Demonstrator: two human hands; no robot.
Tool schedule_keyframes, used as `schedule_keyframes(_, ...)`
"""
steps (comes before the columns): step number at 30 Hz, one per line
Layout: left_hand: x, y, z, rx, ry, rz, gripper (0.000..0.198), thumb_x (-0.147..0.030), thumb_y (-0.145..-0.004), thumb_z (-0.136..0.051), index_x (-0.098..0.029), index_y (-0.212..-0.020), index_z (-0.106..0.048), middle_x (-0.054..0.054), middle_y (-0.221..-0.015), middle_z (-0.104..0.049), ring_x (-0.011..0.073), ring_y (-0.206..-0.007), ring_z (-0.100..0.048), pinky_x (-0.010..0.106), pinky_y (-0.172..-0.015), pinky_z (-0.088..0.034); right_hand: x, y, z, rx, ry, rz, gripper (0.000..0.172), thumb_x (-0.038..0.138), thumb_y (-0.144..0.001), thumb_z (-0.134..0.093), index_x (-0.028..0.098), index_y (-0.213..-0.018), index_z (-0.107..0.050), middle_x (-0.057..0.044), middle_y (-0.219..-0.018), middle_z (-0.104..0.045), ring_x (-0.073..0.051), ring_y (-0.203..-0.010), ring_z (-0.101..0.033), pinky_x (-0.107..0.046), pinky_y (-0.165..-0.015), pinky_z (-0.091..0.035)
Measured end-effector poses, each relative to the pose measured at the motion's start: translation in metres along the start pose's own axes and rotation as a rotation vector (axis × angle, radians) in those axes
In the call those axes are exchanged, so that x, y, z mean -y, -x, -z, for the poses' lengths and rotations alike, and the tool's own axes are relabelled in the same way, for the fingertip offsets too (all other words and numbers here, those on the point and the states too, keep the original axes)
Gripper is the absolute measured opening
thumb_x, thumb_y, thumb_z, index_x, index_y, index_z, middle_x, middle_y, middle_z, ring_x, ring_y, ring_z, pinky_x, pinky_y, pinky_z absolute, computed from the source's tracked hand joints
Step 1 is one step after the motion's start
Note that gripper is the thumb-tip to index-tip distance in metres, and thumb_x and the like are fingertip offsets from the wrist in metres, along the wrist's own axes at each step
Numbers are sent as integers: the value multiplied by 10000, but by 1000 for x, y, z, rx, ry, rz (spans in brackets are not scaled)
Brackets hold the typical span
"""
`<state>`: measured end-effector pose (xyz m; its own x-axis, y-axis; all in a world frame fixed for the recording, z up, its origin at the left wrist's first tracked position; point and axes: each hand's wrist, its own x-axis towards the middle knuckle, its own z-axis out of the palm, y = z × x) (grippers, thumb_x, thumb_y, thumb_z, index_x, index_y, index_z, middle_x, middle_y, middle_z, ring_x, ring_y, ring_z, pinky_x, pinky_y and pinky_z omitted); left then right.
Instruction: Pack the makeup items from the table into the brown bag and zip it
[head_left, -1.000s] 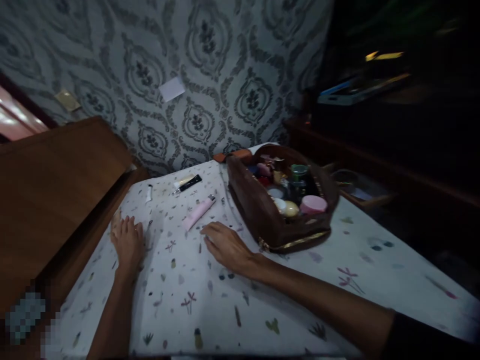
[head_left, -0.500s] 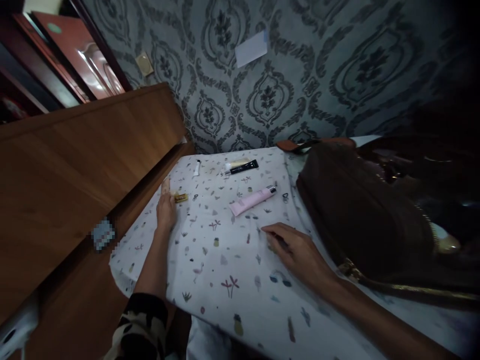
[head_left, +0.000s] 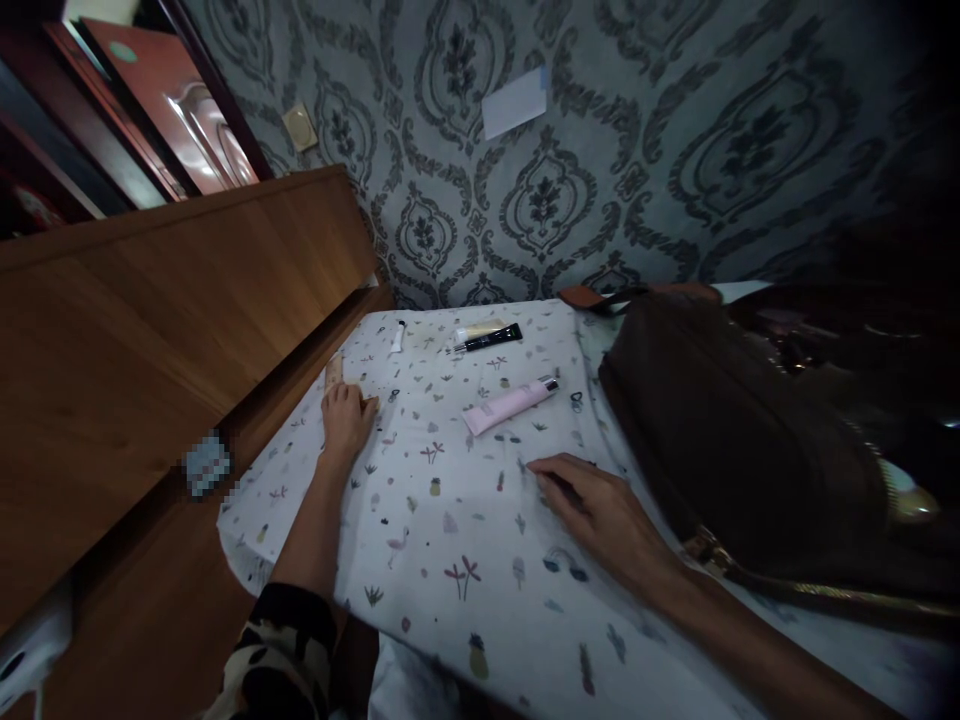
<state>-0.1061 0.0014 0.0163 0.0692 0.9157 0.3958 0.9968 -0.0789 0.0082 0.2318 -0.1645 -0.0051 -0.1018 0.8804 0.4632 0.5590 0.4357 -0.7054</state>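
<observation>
My left hand (head_left: 346,418) lies near the left edge of the white patterned cloth (head_left: 465,540), fingers curled down over a small thing I cannot make out. A beige stub (head_left: 334,370) shows just beyond it. My right hand (head_left: 600,505) rests palm down on the cloth with fingers stretched out, close to the side of a big brown bag (head_left: 720,430). A pink tube (head_left: 510,405) lies between the hands, further back. Behind it lie a black tube (head_left: 491,337), a pale tube (head_left: 478,327) and a small white tube (head_left: 396,337).
A wooden panel (head_left: 150,320) rises along the cloth's left edge. Patterned wallpaper (head_left: 600,150) with a white note (head_left: 514,102) stands behind. A small dark clip (head_left: 575,402) lies by the bag. The right side is very dark.
The view swung left and closer. My left hand slid forward and right and now covers the small yellow item that lay beside it. My right hand has hardly moved.
</observation>
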Motion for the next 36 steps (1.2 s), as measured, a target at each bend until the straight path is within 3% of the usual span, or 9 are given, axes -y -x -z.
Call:
schedule_keyframes(4,-2,3,1,47,-15,-27,292,-450,-969,-538,-173,-1041,-597,130,-1093,-684,293,-1121,-601,421,-974,-465,0,0,1,14,4,-2,242,238,-938,-474,185,-1004,-700,-84,-945,-752,-210,-833,-722,-335,-780,-591)
schedule_keyframes(11,-12,7,-4,98,-19,-31,260,-393,-999,-492,-152,-1041,-579,152,-1098,-647,292,-1051,-615,380,-847,-494,-4,0,-2,-9,28,34,235,213,-930,-471,185,-971,-700,-71,-909,-752,-200,-816,-721,-325,-766,-592)
schedule_keyframes(17,-35,11,-3,136,4,-74,301,-428,-1004,-483,-153,-1106,-548,161,-1184,-635,299,-1182,-568,436,-1001,-451,-4,-1,-3,-13,31,49,237,207,-926,-472,185,-968,-704,-70,-902,-749,-205,-814,-721,-330,-760,-593)
schedule_keyframes(21,-50,19,-3,198,25,-70,496,-505,-1005,-441,-127,-1323,-486,215,-1407,-553,342,-1375,-461,507,-1099,-388,-4,0,-3,-19,42,70,245,203,-930,-463,180,-959,-705,-71,-888,-744,-205,-806,-717,-326,-748,-589)
schedule_keyframes(24,-59,29,3,256,48,-89,556,-468,-1020,-396,-98,-1434,-422,249,-1505,-473,347,-1430,-423,508,-1116,-381,-6,0,-4,-17,47,81,248,186,-924,-460,180,-959,-705,-70,-892,-744,-203,-817,-716,-323,-765,-586)
schedule_keyframes(28,-67,43,20,315,100,-160,460,-327,-1025,-358,-133,-1427,-468,199,-1502,-508,286,-1387,-498,415,-1093,-426,-7,1,-5,-6,51,78,244,174,-922,-463,175,-973,-702,-74,-908,-742,-200,-830,-711,-327,-789,-584)
schedule_keyframes(31,-68,47,33,326,142,-199,434,-327,-1024,-356,-181,-1412,-485,150,-1479,-546,250,-1340,-545,374,-1073,-448,-7,0,-4,4,52,67,246,169,-923,-462,175,-972,-703,-78,-914,-739,-204,-847,-706,-334,-795,-582)
schedule_keyframes(36,-60,41,32,351,105,-116,593,-540,-965,-482,-113,-1376,-490,245,-1566,-406,351,-1460,-398,461,-1096,-421,-6,0,-4,14,45,78,245,147,-916,-458,172,-967,-697,-80,-909,-733,-198,-863,-700,-331,-817,-572)
